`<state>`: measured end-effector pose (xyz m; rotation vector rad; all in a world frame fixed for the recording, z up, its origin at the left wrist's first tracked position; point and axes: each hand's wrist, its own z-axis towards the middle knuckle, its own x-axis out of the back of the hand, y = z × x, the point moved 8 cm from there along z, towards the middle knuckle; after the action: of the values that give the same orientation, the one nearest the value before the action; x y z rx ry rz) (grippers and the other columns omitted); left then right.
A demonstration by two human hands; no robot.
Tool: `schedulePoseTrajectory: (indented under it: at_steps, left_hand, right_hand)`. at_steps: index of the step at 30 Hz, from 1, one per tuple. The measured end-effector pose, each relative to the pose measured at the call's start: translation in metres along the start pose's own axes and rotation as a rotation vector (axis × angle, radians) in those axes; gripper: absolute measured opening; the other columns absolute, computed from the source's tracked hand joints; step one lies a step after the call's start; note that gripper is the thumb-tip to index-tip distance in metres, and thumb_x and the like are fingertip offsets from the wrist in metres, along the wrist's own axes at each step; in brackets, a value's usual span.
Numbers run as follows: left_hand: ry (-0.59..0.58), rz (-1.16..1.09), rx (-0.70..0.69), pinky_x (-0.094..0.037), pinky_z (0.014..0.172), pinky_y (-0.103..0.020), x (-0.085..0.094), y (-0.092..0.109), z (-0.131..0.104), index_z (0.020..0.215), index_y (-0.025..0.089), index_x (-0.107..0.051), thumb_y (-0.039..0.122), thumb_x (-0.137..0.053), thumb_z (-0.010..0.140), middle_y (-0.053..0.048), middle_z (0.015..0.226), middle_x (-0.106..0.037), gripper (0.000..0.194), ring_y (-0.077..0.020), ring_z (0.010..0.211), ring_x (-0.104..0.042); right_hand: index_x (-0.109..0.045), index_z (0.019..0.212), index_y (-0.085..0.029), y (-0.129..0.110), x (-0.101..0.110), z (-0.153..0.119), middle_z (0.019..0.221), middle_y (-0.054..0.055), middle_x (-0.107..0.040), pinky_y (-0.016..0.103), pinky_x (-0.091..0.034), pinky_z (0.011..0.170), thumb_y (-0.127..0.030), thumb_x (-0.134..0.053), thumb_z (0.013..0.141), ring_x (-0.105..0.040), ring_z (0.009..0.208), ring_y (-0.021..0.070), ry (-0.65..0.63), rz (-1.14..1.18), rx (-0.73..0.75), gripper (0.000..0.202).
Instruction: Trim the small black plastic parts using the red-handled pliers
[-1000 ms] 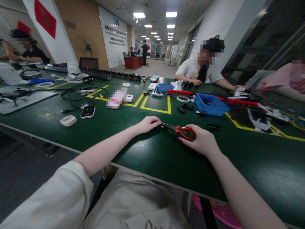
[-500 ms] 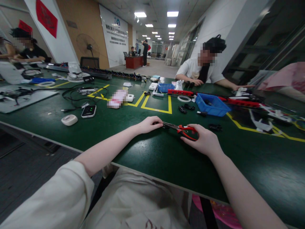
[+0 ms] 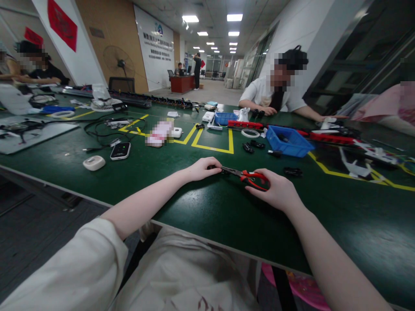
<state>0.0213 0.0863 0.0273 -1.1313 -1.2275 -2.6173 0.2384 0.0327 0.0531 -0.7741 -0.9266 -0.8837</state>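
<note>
Red-handled long-nose pliers (image 3: 249,176) are in my right hand (image 3: 279,190), which is closed round their handles. Their slim metal jaws point left and reach the fingertips of my left hand (image 3: 205,169). Between those fingertips I pinch a small black part (image 3: 223,171), mostly hidden by the fingers and the jaws. Whether the jaws grip this part I cannot tell. Both hands are just above the green table (image 3: 194,203), near its front edge.
Ahead on the right stands a blue bin (image 3: 289,141), with black cable bundles (image 3: 293,172) near it. A black device (image 3: 120,151) and a white case (image 3: 94,162) lie at left. A person in a white shirt (image 3: 259,93) sits across the table.
Almost nothing differs. My hands and the pliers hold nearly the same place and pose; the view has shifted very slightly.
</note>
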Motion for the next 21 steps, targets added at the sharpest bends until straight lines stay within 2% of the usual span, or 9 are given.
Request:
schedulePoseTrajectory:
  at_steps: [8,15,21]
  left_hand:
    - [-0.002,0.017,-0.031,-0.051,0.095,-0.034,-0.0002,0.0020,-0.0003,0.096,0.015,-0.071,0.028,-0.060,0.094,-0.009,0.108,-0.070,0.017,-0.0205,0.102,-0.066]
    - [-0.005,0.055,-0.060,-0.051,0.096,-0.033,-0.0014,0.0014,-0.0004,0.098,0.015,-0.071,0.029,-0.059,0.095,-0.009,0.108,-0.069,0.019,-0.0198,0.104,-0.066]
    - [-0.014,0.137,-0.080,-0.049,0.097,-0.036,-0.0021,0.0001,-0.0006,0.097,0.018,-0.073,0.031,-0.067,0.090,-0.007,0.106,-0.071,0.016,-0.0211,0.101,-0.067]
  right_hand:
    - [-0.064,0.110,-0.022,-0.0017,0.0022,-0.0008,0.096,0.007,-0.073,0.035,-0.052,0.065,-0.060,-0.067,0.077,-0.070,0.082,0.0267,0.011,-0.021,0.005,0.051]
    - [-0.063,0.116,-0.022,0.0032,0.0010,-0.0029,0.106,0.008,-0.072,0.038,-0.054,0.070,-0.062,-0.066,0.078,-0.070,0.087,0.0278,0.045,-0.061,0.031,0.055]
    - [-0.063,0.116,-0.022,0.0016,0.0003,-0.0029,0.107,0.007,-0.072,0.039,-0.055,0.072,-0.062,-0.066,0.078,-0.070,0.088,0.0277,0.013,-0.053,0.033,0.056]
